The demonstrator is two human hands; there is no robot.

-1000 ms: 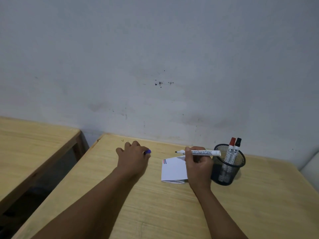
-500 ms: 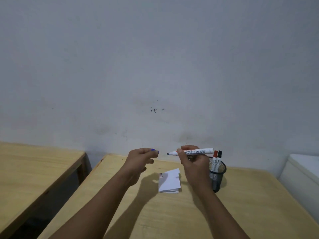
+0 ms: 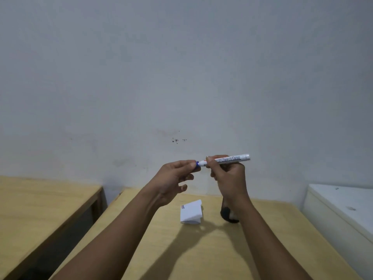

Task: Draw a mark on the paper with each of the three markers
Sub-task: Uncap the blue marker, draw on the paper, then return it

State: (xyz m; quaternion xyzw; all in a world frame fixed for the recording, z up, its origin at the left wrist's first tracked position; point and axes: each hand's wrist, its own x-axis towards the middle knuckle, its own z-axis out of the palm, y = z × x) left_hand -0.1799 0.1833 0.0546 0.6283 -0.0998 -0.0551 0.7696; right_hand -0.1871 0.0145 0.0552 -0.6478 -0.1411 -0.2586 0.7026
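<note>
Both hands are raised above the surface (image 3: 252,249): the right hand (image 3: 228,176) grips the white marker (image 3: 226,159) level, the left hand (image 3: 173,176) pinches its blue cap (image 3: 196,164) at the tip. Below, the folded paper (image 3: 191,212) lies near the surface's far edge, open wood around it.

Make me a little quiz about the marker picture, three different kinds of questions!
1. True or false: the paper lies on the table.
2. Which hand grips the marker barrel: A left, B right?
3. Fill in: the cap at the marker's tip is ____.

Key: 1 true. 2 B, the right hand; the left hand pinches the cap. 3 blue.
</note>
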